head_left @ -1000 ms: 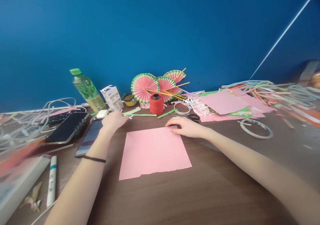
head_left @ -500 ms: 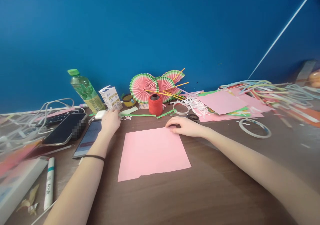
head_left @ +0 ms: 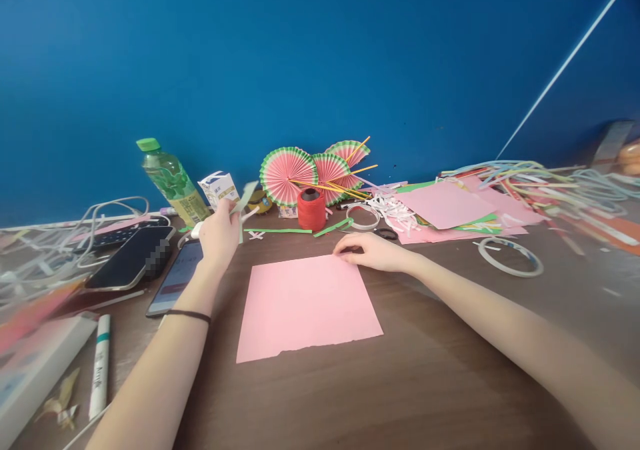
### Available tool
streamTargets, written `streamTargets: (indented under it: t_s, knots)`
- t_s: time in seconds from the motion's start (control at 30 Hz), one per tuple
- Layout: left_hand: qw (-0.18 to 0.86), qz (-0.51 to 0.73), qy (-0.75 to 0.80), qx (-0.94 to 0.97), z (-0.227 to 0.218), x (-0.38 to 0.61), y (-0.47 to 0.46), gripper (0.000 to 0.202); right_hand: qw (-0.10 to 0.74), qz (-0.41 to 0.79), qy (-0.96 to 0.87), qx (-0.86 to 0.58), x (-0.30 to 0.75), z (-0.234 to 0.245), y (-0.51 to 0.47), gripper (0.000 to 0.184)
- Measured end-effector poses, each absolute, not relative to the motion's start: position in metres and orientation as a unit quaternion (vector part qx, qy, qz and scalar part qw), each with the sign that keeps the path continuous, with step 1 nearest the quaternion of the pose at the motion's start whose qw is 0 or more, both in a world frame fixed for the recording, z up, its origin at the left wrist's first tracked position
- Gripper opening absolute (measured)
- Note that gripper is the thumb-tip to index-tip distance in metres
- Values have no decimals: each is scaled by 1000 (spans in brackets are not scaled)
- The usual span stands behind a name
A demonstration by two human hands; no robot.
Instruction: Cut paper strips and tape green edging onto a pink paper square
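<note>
A sheet of pink paper (head_left: 307, 310) lies flat on the brown table in front of me, its near edge torn and uneven. My right hand (head_left: 373, 251) rests at the sheet's far right corner, fingers loosely curved and thumb a little apart from them. Beyond the sheet's far left corner, my left hand (head_left: 220, 233) is closed on a pale green paper strip (head_left: 245, 197), raised off the table. White strip-like pieces stick out beside its fingers. Close behind that hand stands a small white carton (head_left: 217, 187).
Watermelon-coloured paper fans (head_left: 289, 175) lean by the blue wall, behind a red thread spool (head_left: 311, 210). Left are a green-capped bottle (head_left: 173, 180), phones (head_left: 130, 257) and a marker (head_left: 100, 367). Right are stacked pink sheets (head_left: 443, 203), a tape roll (head_left: 510, 257) and scissors (head_left: 386, 234).
My left hand has picked up the pale green strip from the table beside the carton and lifted it. My right hand has shifted only slightly; the pink sheet stays in place.
</note>
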State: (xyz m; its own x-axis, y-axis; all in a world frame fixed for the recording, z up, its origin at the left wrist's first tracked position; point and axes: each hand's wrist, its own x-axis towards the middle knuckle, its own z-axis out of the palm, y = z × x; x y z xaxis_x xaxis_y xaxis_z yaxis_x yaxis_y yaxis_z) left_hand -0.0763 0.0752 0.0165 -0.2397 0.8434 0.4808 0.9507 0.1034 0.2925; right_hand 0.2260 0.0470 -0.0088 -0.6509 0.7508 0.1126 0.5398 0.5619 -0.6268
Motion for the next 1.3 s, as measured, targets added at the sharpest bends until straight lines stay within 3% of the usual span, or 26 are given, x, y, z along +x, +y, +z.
streamTargets:
  t_s: [0.2, 0.3, 0.4, 0.5, 0.7, 0.9, 1.3]
  knots:
    - [34, -413, -685, -598, 20, -77, 78, 21, 213, 169, -800, -534, 249, 1, 59, 17]
    - [-53, -489, -662, -565, 23, -74, 81, 17, 148, 91, -796, -580, 268, 3, 66, 27]
    - [-190, -551, -622, -523, 27, -64, 82, 16, 66, 107, -795, -594, 279, 1, 70, 32]
    - [-287, -559, -593, -504, 30, -52, 79, 14, 34, 119, -793, -597, 280, -1, 70, 35]
    - [-381, -521, -562, -517, 29, -41, 72, 19, -3, 115, -808, -578, 280, 6, 69, 42]
    - [-455, -519, -524, -500, 23, -39, 74, 17, -6, 256, -790, -557, 290, 17, 72, 47]
    - [-482, -531, -505, -480, 25, -29, 70, 19, 19, 482, -771, -416, 275, 37, 51, 35]
